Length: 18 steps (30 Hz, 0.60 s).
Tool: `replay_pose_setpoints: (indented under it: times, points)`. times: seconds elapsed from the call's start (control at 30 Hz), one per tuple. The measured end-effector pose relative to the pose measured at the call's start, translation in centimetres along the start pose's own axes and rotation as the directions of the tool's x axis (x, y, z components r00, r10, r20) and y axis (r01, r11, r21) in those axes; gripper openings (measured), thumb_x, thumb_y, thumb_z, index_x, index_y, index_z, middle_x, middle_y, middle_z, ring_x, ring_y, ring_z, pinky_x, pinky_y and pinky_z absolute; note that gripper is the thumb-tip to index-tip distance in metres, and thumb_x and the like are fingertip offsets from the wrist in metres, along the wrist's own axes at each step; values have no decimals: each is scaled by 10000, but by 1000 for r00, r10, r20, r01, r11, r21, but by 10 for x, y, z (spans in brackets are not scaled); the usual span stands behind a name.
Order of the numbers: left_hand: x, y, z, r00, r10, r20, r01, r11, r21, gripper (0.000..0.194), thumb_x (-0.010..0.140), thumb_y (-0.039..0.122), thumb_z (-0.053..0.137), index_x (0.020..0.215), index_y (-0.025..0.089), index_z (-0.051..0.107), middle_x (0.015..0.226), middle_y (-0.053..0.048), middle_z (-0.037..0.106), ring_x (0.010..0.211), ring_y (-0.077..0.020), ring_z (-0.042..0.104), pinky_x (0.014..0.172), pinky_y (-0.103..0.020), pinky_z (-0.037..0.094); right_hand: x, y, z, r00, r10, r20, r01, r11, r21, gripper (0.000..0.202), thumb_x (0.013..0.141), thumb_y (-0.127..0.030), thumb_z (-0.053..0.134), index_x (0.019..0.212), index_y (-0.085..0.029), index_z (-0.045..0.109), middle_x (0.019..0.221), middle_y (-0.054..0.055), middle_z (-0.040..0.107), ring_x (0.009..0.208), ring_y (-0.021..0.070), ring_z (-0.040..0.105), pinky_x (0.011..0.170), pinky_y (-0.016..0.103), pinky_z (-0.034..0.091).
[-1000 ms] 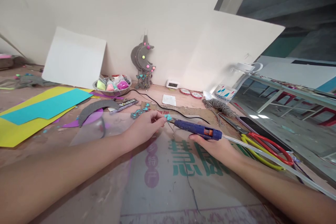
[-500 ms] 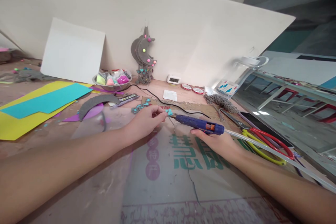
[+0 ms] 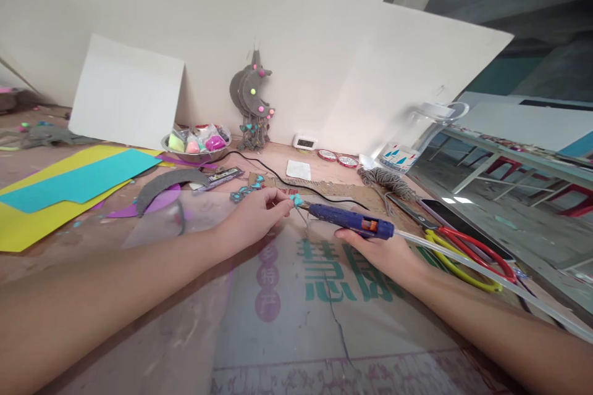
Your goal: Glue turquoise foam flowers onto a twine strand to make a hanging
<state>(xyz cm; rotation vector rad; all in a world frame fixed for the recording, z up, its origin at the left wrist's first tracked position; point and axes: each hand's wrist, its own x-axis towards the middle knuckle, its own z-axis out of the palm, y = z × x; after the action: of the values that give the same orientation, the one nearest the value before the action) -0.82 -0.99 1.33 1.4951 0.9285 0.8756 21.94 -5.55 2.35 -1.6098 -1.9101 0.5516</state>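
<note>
Between the thumb and fingertips of my left hand (image 3: pixel 257 216) is pinched a small turquoise foam piece (image 3: pixel 297 199). My right hand (image 3: pixel 380 250) grips a blue hot glue gun (image 3: pixel 349 220) from below, most of its fingers hidden. The gun's nozzle points left and meets or nearly meets the turquoise piece; I cannot tell which. A long clear glue stick (image 3: pixel 440 248) runs out of its back end. A thin grey cord (image 3: pixel 341 336) lies on the printed plastic sheet (image 3: pixel 278 358). Just beyond my left hand are grey strands with turquoise pieces (image 3: pixel 245 190).
Scissors with red and yellow handles (image 3: pixel 463 259), a phone (image 3: pixel 463 228) and grey yarn (image 3: pixel 389 182) lie at right, before a clear jug (image 3: pixel 412 139). A bowl (image 3: pixel 185 155), coloured sheets (image 3: pixel 83 182) and a grey crescent (image 3: pixel 171 184) are at left. A decorated moon (image 3: pixel 252 92) hangs behind.
The view has shifted very slightly. Both hands keep their hold, and the glue gun stays at the turquoise piece.
</note>
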Motion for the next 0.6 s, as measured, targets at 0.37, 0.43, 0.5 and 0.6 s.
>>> replay_pose_setpoints:
  times: [0.37, 0.43, 0.5, 0.6]
  points:
    - [3, -4, 0, 1000, -7, -13, 7, 1000, 22, 259, 781, 428, 512, 711, 184, 464, 498, 62, 392, 411, -55, 346, 393, -162, 288, -1, 0, 0, 999, 41, -29, -40, 998, 45, 250, 732, -459, 585, 778, -213, 588, 721, 8, 662, 676, 190, 617, 573, 267, 505]
    - [3, -4, 0, 1000, -11, -3, 11, 1000, 7, 262, 781, 428, 512, 706, 182, 459, 499, 64, 379, 409, -53, 337, 391, -161, 284, 0, 0, 0, 999, 42, -23, -41, 998, 47, 250, 732, -462, 585, 785, -217, 587, 733, 8, 663, 696, 195, 621, 582, 269, 509]
    - [3, -5, 0, 1000, -11, 4, 11, 1000, -1, 263, 780, 427, 514, 706, 181, 457, 509, 64, 378, 411, -51, 335, 392, -161, 282, 0, 0, 0, 999, 41, -32, -40, 998, 45, 251, 729, -463, 587, 784, -218, 591, 734, 10, 666, 700, 199, 626, 589, 274, 512]
    - [3, -4, 0, 1000, -10, -2, 10, 1000, 11, 260, 777, 424, 519, 711, 179, 461, 521, 62, 388, 417, -50, 343, 395, -160, 286, 0, 1, 0, 998, 41, -43, -38, 998, 52, 242, 729, -453, 590, 782, -216, 602, 738, 10, 677, 702, 199, 635, 603, 273, 519]
